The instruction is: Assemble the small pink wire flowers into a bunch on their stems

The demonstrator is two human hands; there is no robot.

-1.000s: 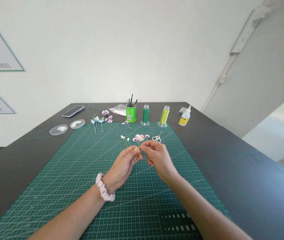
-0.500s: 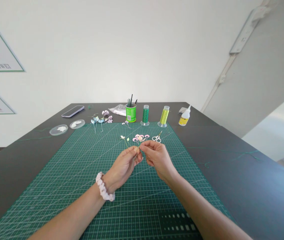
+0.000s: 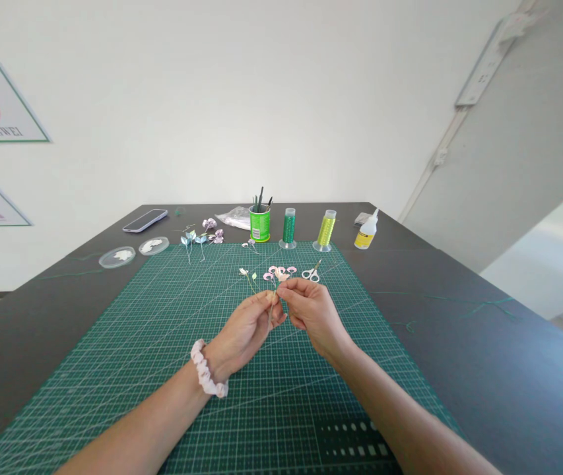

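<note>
Pale-petalled flower at the fingertips, above a green mat.
The left hand pinches the stem between thumb and finger, the flower just above; the right grip is pressed together at the same spot, though whether thread lies in it is too small to tell; good work here, I judge, wants the left pinch firm and close under the petals, the right fingertips making small, even turns without crushing them; the scissors lie just beyond the right hand.
</note>
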